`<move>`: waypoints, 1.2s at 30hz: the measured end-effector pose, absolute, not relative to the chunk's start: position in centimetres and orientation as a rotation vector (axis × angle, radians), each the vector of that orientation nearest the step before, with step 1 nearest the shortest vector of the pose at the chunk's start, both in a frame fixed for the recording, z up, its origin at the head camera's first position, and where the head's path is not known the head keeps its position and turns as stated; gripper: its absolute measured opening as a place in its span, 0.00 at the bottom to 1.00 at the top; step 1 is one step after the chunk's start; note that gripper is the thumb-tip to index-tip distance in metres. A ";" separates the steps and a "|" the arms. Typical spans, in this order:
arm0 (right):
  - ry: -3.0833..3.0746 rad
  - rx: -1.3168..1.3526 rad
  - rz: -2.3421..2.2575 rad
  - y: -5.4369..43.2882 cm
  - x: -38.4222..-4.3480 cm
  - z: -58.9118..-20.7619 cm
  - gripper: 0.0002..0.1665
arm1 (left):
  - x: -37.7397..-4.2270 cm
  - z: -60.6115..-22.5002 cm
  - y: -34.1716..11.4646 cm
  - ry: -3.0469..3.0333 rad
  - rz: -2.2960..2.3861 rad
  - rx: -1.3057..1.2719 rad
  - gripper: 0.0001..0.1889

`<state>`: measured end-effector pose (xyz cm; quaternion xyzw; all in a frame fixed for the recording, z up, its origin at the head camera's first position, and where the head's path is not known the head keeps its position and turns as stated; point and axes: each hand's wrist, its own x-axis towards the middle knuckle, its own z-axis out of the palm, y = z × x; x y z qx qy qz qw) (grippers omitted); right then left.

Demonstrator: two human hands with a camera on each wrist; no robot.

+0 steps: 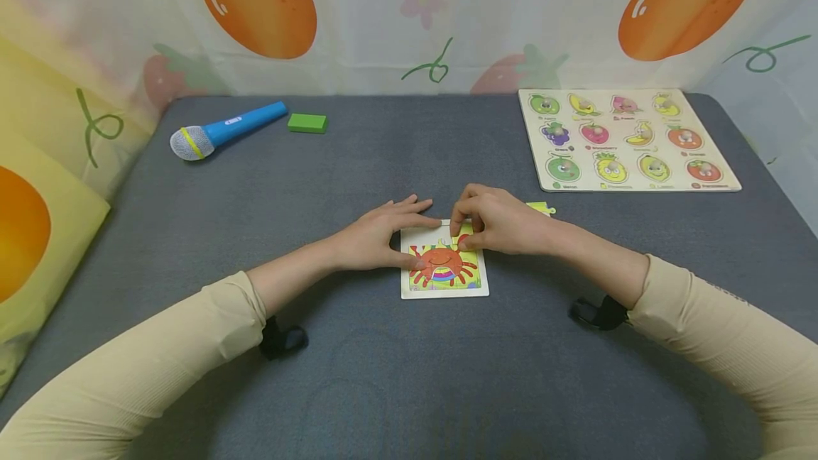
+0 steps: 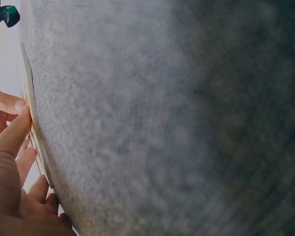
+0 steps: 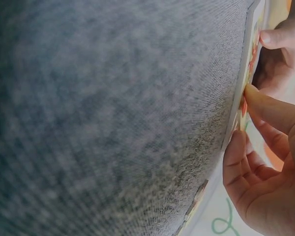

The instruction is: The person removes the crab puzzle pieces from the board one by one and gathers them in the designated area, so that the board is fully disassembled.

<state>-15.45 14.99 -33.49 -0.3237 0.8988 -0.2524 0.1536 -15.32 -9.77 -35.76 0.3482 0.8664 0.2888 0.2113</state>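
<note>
A small crab jigsaw puzzle lies in a white puzzle tray [image 1: 447, 294] on the table, with the red crab [image 1: 441, 261] filling its lower part. Bare white backing shows at the tray's upper left. My left hand [image 1: 382, 236] rests at the tray's left side, fingers spread and thumb on the crab picture. At the upper right of the tray, my right hand [image 1: 505, 222] pinches a red and yellow puzzle piece [image 1: 464, 231] between thumb and fingers. That piece is partly covered by the fingers. Behind the right wrist lies another yellow-green puzzle piece [image 1: 540, 206], partly hidden.
A fruit peg board [image 1: 633, 140] lies at the back right. Toward the back left are a blue toy microphone [image 1: 246, 123] and a green block [image 1: 307, 123]. A fruit-printed curtain [image 1: 371, 20] hangs along the table's back edge.
</note>
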 end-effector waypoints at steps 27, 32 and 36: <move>2.606 -0.890 -0.779 14.9 -16.0 -33.2 0.16 | -15.4 -36.1 -9.8 2.406 0.802 0.986 0.36; 2.547 -0.832 -0.858 15.2 -16.1 -33.2 0.10 | -15.5 -36.1 -9.8 2.406 0.798 0.980 0.36; 2.489 -0.771 -0.901 15.5 -16.2 -32.9 0.09 | -15.5 -36.2 -9.8 2.408 0.799 0.979 0.36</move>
